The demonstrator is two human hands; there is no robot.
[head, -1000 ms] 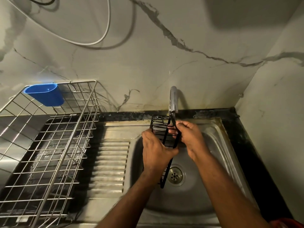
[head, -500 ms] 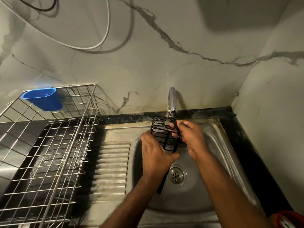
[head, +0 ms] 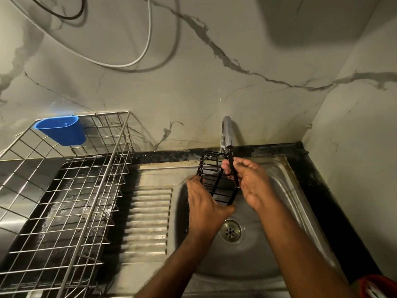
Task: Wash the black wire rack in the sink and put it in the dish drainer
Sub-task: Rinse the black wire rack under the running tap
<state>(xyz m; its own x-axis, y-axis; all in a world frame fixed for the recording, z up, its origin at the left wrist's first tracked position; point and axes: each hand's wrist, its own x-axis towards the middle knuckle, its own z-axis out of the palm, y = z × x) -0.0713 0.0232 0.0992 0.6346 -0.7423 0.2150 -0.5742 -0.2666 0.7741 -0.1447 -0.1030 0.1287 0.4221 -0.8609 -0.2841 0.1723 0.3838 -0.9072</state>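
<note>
Black wire rack (head: 217, 186): held over the sink (head: 285, 183), tilted, just under the faucet (head: 226, 134) at the counter's back edge; my left hand (head: 206, 207) grips its near side; my right hand (head: 251, 186) pinches its far rim; dish drainer (head: 64, 201): left end of counter, blue cup (head: 61, 131) at its back corner.

a steel sink unit (head: 150, 175) carries the wire dish drainer (head: 71, 190) on its left side.
</note>
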